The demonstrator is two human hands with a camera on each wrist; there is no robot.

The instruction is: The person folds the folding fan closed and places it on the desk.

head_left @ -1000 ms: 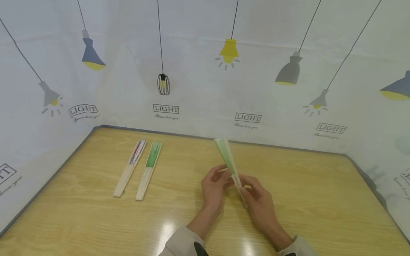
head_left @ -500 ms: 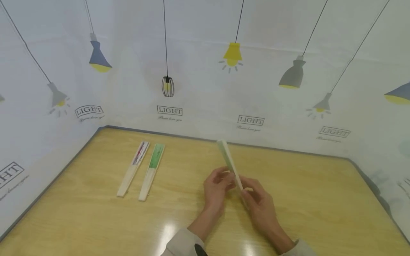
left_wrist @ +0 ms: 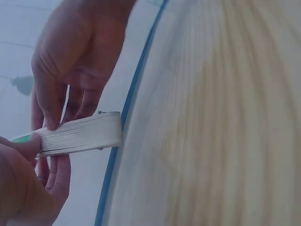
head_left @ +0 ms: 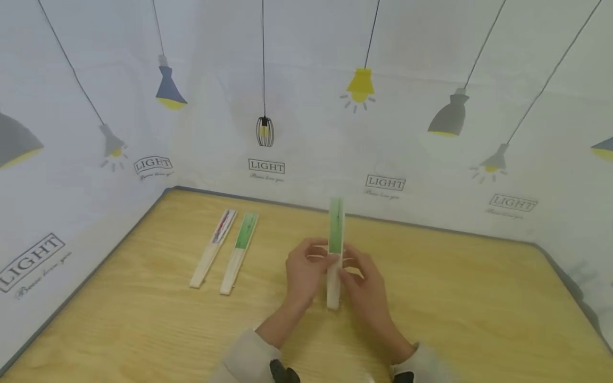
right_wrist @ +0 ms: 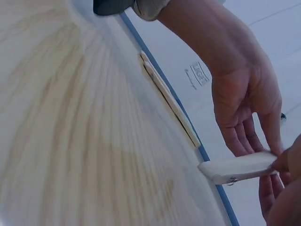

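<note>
A folded hand fan with a green upper part and pale ribs [head_left: 336, 229] stands nearly upright between both hands, above the table. My left hand [head_left: 305, 274] pinches it from the left, thumb on its front. From the right, my right hand [head_left: 367, 282] grips its edge with thumb and fingers. The left wrist view shows the stacked ribs [left_wrist: 80, 134] pressed together, with a small pin at the lower end. On the table to the left lie two more folded fans, side by side: one with a white, red and purple pattern [head_left: 213, 249] and one green [head_left: 239, 254].
The wood-grain table [head_left: 143, 319] ends at a dark edge strip against the white wall sheet [head_left: 306, 106], which is printed with lamps and lettering. This sheet stands along the back and both sides.
The held fan has turned from a slant, edge-on and slightly spread at first, to upright with its green face showing. Both hands have shifted left with it. The head view has swung left.
</note>
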